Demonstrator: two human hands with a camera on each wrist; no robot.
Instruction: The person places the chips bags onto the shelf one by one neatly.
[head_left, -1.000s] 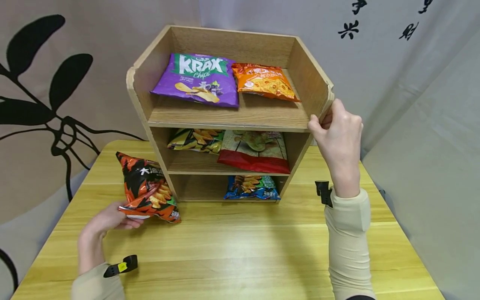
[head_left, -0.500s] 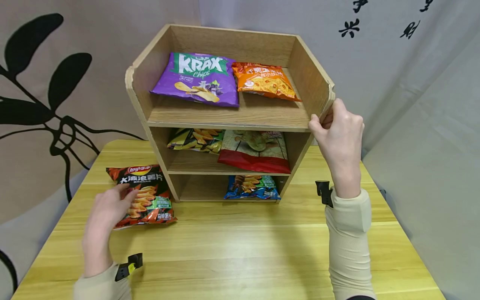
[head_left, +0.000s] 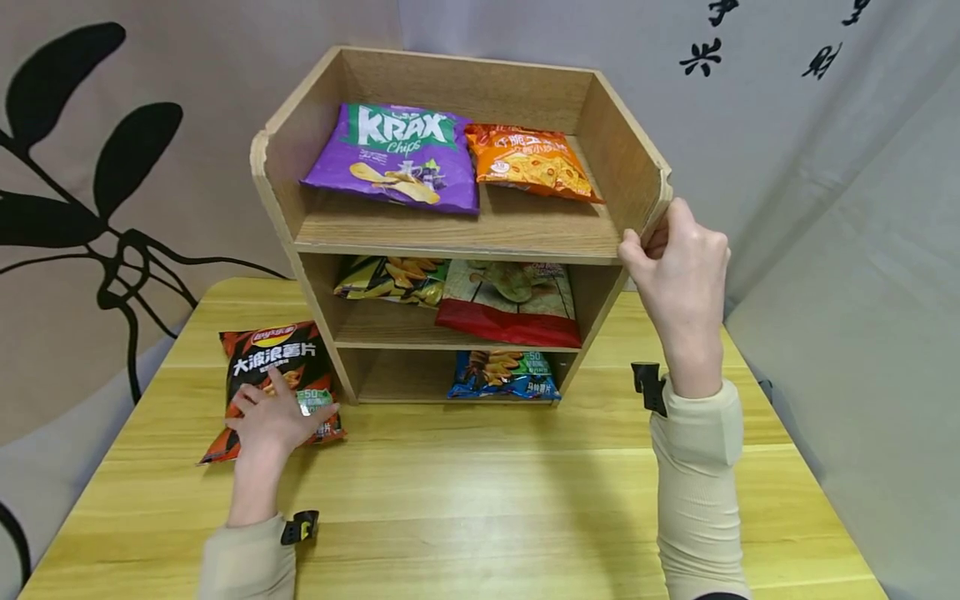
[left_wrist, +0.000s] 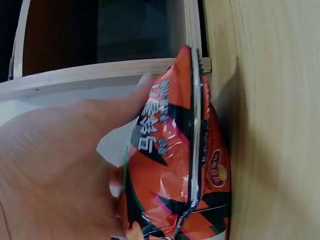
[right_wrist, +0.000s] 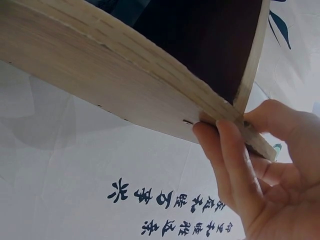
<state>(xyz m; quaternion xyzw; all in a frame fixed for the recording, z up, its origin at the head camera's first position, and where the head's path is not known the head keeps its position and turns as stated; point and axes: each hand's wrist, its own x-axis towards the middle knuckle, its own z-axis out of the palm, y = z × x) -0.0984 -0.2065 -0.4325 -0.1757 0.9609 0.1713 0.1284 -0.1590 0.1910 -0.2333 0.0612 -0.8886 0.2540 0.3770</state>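
Observation:
On the table left of the wooden shelf rack (head_left: pixel 465 252) lies a black and orange chip bag (head_left: pixel 277 357). My left hand (head_left: pixel 272 421) rests over its lower part with the fingers spread; in the left wrist view the thumb reaches along the bag (left_wrist: pixel 165 150) toward a shelf corner. My right hand (head_left: pixel 678 283) grips the front edge of the rack's right side panel, thumb on one face and fingers on the other, as the right hand (right_wrist: pixel 265 170) also shows in its wrist view.
On the top shelf are a purple KRAX chip bag (head_left: pixel 405 162) and an orange snack bag (head_left: pixel 528 162). The middle shelf holds a yellow-black bag (head_left: pixel 393 281) and a red-white bag (head_left: pixel 513 304). A blue bag (head_left: pixel 502 375) lies on the bottom shelf. Cloth hangs behind the table (head_left: pixel 480 508).
The left hand has come from under the tilted chip bag to its upper side. The bag now lies flatter, its front facing up, slightly turned. The right hand keeps its grip.

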